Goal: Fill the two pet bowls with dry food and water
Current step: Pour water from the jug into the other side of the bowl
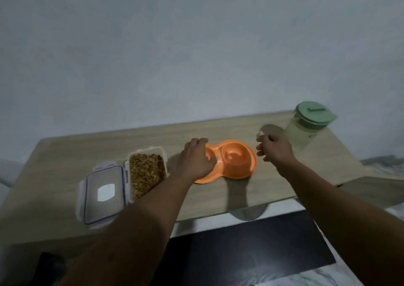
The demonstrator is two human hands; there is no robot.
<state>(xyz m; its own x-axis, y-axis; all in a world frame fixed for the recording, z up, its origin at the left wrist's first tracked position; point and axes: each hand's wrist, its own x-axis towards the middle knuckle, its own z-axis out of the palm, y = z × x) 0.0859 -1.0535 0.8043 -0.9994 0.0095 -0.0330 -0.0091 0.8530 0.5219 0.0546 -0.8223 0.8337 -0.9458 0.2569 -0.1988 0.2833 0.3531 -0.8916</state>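
An orange double pet bowl [235, 162] lies on the wooden table [65, 154]; its right bowl looks empty. My left hand [195, 157] covers the left bowl and grips its rim, with the thumb inside. What the left bowl holds is hidden. My right hand [274, 148] hovers just right of the bowl with loosely curled fingers and holds nothing. Behind it stands a clear water pitcher [302, 135] with a green lid. Left of the bowl an open clear container [146, 172] is full of brown dry food.
The container's clear lid [105, 193] lies flat at the container's left, near the table's front edge. A plain wall runs behind the table. Below the front edge is a dark surface [240, 253].
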